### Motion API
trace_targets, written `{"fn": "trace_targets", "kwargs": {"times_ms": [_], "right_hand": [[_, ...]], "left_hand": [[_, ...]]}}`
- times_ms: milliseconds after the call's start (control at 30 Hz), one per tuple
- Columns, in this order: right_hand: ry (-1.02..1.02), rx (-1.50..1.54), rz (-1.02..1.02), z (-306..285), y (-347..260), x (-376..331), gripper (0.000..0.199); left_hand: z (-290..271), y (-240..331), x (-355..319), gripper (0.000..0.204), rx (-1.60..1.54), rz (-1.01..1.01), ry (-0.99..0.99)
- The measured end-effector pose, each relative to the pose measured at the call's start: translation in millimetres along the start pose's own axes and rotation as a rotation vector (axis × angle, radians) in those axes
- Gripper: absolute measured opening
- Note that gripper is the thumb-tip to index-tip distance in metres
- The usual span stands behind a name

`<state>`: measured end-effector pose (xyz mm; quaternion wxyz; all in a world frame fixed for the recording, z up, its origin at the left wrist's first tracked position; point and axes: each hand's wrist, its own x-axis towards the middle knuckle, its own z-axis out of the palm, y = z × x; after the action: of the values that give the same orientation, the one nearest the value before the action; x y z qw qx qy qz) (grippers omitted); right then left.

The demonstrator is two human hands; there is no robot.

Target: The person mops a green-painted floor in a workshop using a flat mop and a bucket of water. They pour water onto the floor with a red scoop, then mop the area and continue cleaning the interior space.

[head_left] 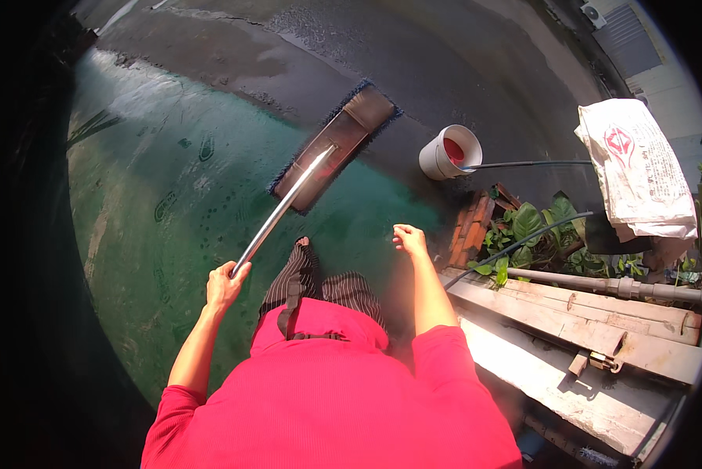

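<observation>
My left hand (pixel 224 284) is wrapped round the lower end of a silver metal pole (pixel 276 214). The pole runs forward to a wide flat dust mop (pixel 364 109) with a brown top and a dark blue fringe, lying slantwise on the wet ground ahead of my feet. My right hand (pixel 410 238) hangs in the air at the right, fingers loosely bent and a little apart, with nothing visible in it. Ahead of this hand stands a white bucket (pixel 433 159) with something red inside and a blue-ended hose or cable over its rim.
Green wet floor (pixel 186 203) with shoe prints meets dark grey ground (pixel 460 55) beyond. At the right are bricks (pixel 473 223), leafy plants (pixel 527 223), a white printed sack (pixel 640 168), a pipe (pixel 578 280) and a pale ledge with a metal latch (pixel 603 361).
</observation>
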<state>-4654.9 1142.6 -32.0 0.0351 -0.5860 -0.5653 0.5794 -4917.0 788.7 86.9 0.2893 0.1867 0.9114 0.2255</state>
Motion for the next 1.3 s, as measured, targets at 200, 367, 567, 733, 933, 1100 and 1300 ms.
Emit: {"fn": "trace_targets", "kwargs": {"times_ms": [200,367,567,733,933,1100,1300], "right_hand": [[0.264,0.400,-0.067,-105,-112,94,0.039],[0.297,0.538,-0.136,-199,-202,170,0.067],[0.199,0.578,-0.179,-253,-261,242,0.063],[0.258,0.066,-0.103,-276,-261,330,0.033],[0.267,-0.074,-0.441,-230,-265,484,0.018],[0.448,-0.505,-0.787,-149,-245,564,0.012],[0.392,-0.799,-1.061,-17,-107,690,0.008]], "left_hand": [[-20,87,105,0.044,-0.076,0.158,-0.198],[-20,155,156,0.040,-0.053,0.195,-0.310],[11,192,217,0.039,0.013,0.170,-0.379],[37,224,281,0.040,0.074,0.138,-0.432],[109,224,373,0.043,0.067,-0.015,-0.511],[228,259,496,0.046,0.155,-0.011,-0.562],[411,261,615,0.044,0.040,-0.098,-0.603]]}}
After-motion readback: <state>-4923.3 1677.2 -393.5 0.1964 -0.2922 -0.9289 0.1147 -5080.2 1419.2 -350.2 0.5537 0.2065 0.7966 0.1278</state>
